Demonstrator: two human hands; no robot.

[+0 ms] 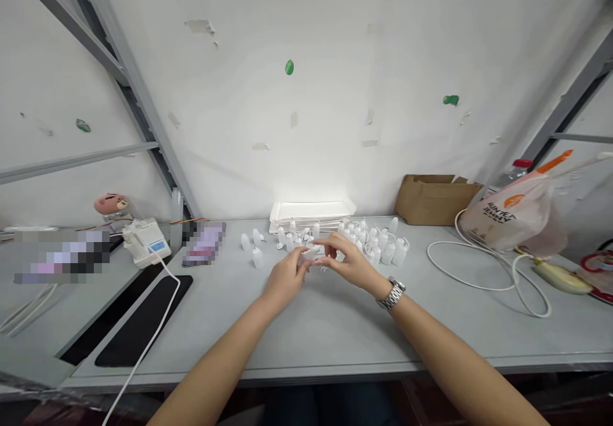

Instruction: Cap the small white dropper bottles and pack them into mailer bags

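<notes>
In front of me, my left hand [286,277] is closed around a small translucent white squeeze bottle [308,255], which lies tilted in its fingers. My right hand [348,262], with a metal watch on the wrist, has its thumb and forefinger closed on the right end of the same bottle. Fingers cover part of it. Behind and right of my hands stand several similar bottles [399,251] with small caps, crowded together. A few more, including one upright bottle [257,258], stand to the left.
A stack of white trays [313,210] rests against the wall, with a cardboard box [435,200] to its right. A plastic bag [510,212] and a looped white cable [472,287] occupy the right side. Leftward are a white power strip [146,242] and a black mat [143,324].
</notes>
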